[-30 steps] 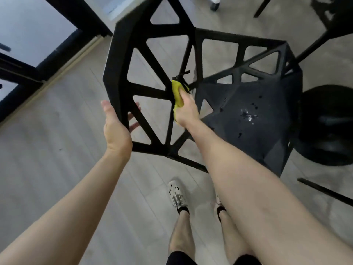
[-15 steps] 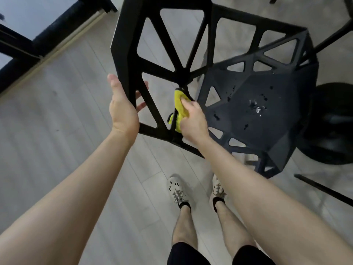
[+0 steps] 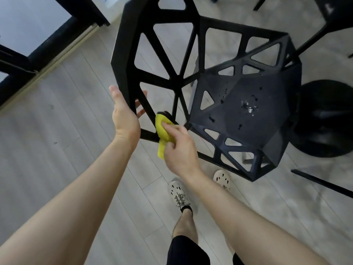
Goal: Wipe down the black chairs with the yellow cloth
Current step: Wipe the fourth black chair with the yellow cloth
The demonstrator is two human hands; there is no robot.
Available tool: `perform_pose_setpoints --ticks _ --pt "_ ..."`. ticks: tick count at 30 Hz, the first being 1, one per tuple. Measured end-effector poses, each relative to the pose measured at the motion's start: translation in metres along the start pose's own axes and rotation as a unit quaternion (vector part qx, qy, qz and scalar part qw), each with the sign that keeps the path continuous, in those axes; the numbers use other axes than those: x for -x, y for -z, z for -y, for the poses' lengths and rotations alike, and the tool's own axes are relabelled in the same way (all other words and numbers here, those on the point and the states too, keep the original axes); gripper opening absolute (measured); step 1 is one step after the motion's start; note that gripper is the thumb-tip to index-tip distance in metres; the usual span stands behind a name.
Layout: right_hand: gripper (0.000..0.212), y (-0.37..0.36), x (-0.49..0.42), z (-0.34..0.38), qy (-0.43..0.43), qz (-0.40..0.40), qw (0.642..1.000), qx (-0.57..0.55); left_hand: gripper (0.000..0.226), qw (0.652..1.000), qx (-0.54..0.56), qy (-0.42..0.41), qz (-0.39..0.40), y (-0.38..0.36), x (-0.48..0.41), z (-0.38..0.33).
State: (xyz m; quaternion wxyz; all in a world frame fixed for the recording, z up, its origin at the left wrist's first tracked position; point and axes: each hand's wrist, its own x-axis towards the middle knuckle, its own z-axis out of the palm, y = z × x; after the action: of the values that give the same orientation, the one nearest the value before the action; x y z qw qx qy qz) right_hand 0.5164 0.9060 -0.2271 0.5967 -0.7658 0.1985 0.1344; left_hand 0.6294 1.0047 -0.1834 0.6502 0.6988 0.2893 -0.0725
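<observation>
Both hands are on the black chair [image 3: 122, 60]: left hand [image 3: 124, 115] clasps its backrest edge, right hand's [image 3: 179, 150] curled fingers press the yellow cloth [image 3: 163, 131] to a low strut [image 3: 148, 134]; the droplet-spotted seat [image 3: 240, 119] likely needs wiping next.

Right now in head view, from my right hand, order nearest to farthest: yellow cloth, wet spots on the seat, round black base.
1. yellow cloth, in the right hand.
2. wet spots, on the seat.
3. round black base, far right.
</observation>
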Motion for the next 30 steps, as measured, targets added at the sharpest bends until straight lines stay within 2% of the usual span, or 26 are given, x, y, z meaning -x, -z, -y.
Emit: perform_pose_setpoints --ticks 3,4,6,9,13,15,16,17,18,19,21,23,24,27,30 --pt "0.068 -0.010 0.015 -0.013 0.037 0.022 0.999 0.023 0.058 1.000 -0.002 -0.009 0.000 0.000 -0.001 0.001" --pt "0.066 0.002 0.017 -0.026 0.023 0.030 0.998 0.059 0.060 1.000 -0.008 -0.010 0.003 0.000 -0.001 0.002" --pt "0.056 0.029 0.006 -0.042 -0.063 0.026 0.987 0.147 0.064 1.000 -0.018 -0.006 0.004 0.000 -0.001 0.003" --pt "0.039 0.029 -0.034 -0.028 -0.168 -0.023 0.975 0.141 0.065 1.000 -0.030 -0.002 0.003 0.000 -0.003 0.003" --pt "0.018 -0.003 -0.024 -0.005 -0.179 0.019 0.973 0.147 0.067 1.000 -0.026 -0.002 0.000 0.001 -0.008 0.008" --pt "0.024 0.006 -0.007 -0.003 -0.204 0.058 0.976 0.052 0.068 1.000 -0.018 -0.001 0.014 0.002 -0.011 0.010" --pt "0.020 0.014 -0.002 -0.002 -0.242 0.077 0.966 -0.043 0.068 1.000 -0.014 0.000 0.022 0.002 -0.012 0.011" --pt "0.013 0.021 0.001 -0.002 -0.288 0.088 0.940 -0.161 0.067 1.000 -0.012 0.000 0.029 0.002 -0.012 0.011" --pt "0.016 0.027 0.001 -0.006 -0.319 0.055 0.904 -0.280 0.067 0.999 -0.012 0.003 0.035 0.002 -0.012 0.011" --pt "0.022 0.031 0.001 -0.010 -0.321 0.000 0.879 -0.352 0.067 0.999 -0.015 0.010 0.042 0.002 -0.011 0.010" --pt "0.027 0.036 0.007 -0.011 -0.279 -0.090 0.848 -0.441 0.066 0.997 -0.044 0.010 0.057 0.003 -0.010 0.006" --pt "0.037 0.040 0.016 0.000 -0.256 -0.109 0.791 -0.545 0.060 0.987 -0.130 -0.038 0.082 0.010 -0.009 -0.002" --pt "0.045 0.044 0.020 0.004 -0.254 -0.111 0.784 -0.556 0.057 0.979 -0.173 -0.065 0.082 0.017 -0.008 -0.009" --pt "0.049 0.064 0.023 0.017 -0.250 -0.123 0.803 -0.527 0.056 0.942 -0.279 -0.182 0.037 0.040 -0.004 -0.042" --pt "0.056 0.088 0.007 0.028 -0.262 -0.171 0.820 -0.480 0.040 0.848 -0.367 -0.377 0.064 0.032 -0.024 -0.086"
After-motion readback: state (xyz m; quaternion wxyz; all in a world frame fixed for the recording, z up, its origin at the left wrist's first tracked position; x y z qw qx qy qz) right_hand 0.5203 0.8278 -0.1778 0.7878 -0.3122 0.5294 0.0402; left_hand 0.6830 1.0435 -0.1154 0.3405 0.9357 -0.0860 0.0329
